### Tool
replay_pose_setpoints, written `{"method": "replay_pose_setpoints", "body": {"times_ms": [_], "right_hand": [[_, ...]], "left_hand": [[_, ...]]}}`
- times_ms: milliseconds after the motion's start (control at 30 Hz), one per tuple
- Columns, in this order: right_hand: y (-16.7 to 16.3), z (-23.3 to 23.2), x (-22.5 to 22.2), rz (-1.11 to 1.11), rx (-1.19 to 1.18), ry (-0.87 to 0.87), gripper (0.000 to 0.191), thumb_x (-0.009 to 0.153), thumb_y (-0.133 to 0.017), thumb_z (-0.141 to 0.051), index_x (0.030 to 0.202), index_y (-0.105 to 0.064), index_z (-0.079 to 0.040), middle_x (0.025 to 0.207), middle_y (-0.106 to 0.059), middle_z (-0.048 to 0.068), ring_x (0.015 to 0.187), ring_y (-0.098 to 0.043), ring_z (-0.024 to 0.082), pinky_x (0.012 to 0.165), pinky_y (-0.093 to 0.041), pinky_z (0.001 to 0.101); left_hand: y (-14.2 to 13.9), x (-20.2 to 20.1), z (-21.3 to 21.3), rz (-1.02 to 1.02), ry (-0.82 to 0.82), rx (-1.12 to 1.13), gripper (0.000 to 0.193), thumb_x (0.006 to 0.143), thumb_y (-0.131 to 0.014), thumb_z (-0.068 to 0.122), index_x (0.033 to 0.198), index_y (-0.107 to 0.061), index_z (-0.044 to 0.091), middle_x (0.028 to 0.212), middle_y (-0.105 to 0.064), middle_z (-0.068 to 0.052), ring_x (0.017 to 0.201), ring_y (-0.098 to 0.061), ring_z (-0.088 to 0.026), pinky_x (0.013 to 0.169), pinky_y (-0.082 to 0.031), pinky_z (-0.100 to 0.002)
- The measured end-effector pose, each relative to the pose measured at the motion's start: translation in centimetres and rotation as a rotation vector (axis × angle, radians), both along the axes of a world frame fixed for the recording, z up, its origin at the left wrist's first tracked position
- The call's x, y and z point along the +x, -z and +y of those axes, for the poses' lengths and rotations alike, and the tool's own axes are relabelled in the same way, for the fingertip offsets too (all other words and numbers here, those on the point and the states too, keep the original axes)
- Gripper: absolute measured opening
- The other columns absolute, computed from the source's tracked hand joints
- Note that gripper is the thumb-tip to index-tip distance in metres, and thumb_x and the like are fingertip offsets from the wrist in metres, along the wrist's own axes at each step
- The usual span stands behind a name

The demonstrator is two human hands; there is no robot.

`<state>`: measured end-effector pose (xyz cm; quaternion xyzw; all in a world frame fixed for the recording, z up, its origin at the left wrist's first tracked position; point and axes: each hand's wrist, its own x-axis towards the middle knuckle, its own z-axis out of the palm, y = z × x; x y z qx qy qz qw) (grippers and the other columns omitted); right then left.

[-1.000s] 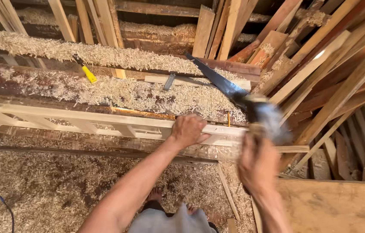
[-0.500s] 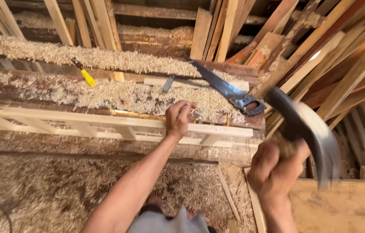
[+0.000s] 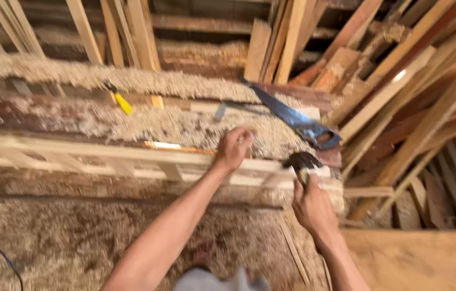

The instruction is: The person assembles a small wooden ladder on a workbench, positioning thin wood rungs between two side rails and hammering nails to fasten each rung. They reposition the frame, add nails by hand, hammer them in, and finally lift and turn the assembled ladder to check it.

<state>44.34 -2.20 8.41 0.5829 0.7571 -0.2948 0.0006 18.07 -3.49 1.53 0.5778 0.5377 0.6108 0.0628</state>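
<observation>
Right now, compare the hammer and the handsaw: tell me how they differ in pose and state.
The hammer is held in the right hand, its dark head down at the pale wooden frame; the handsaw lies free, no hand on it. The hammer stands nearly upright from the grip; the handsaw lies flat and slanted on the sawdust-covered bench. Both have dark metal parts and sit near the frame's right end.

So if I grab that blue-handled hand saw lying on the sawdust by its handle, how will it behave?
The blue-handled hand saw has a long thin blade, so it would probably flex and wobble. It looks fairly light and handle-heavy. Loose sawdust beneath it should let it slide easily.
</observation>
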Motion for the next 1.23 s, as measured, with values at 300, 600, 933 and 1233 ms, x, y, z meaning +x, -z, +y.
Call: {"method": "replay_pose_setpoints", "body": {"times_ms": [300,600,933,1233], "right_hand": [[-0.9,0.3,1.0,0.173,0.002,0.144,0.038,0.103,-0.044,-0.034,0.130,-0.049,-0.007,0.080,-0.070,0.033,0.072,-0.069,0.053,0.068,-0.056,0.0606],[-2.7,2.1,5.9,0.294,0.328,0.093,0.038,0.104,-0.054,-0.035,0.113,-0.057,0.002,0.090,-0.068,0.033,0.086,-0.065,0.051,0.078,-0.050,0.0556],[-5.2,2.3,5.1,0.328,0.180,0.234,0.031,0.096,-0.072,-0.025,0.111,-0.061,-0.001,0.086,-0.071,0.018,0.069,-0.063,0.023,0.063,-0.052,0.0383],[-4.0,4.3,-1.7,0.503,0.220,0.066,0.041,0.087,-0.084,-0.015,0.117,-0.059,-0.004,0.099,-0.079,0.011,0.068,-0.061,0.019,0.061,-0.050,0.0325]], "left_hand": [[0.6,-7.5,-4.2,0.917,0.208,-0.946,0.036,0.091,-0.064,0.048,0.083,-0.064,0.014,0.061,-0.043,0.002,0.055,-0.036,-0.015,0.052,-0.039,-0.038],[2.0,4.0,3.7,0.845,0.294,-0.874,0.029,0.088,-0.064,0.040,0.078,-0.063,0.012,0.059,-0.044,0.001,0.055,-0.041,-0.014,0.052,-0.045,-0.039],[2.8,11.8,7.6,-0.295,0.199,-0.138,0.044,0.096,-0.050,0.044,0.123,-0.071,0.016,0.085,-0.059,0.000,0.063,-0.047,-0.005,0.055,-0.039,-0.025],[0.1,10.7,6.0,-0.722,0.502,-0.286,0.091,0.096,-0.031,0.079,0.165,-0.015,0.021,0.096,-0.064,-0.005,0.073,-0.052,-0.008,0.060,-0.040,-0.022]]}}
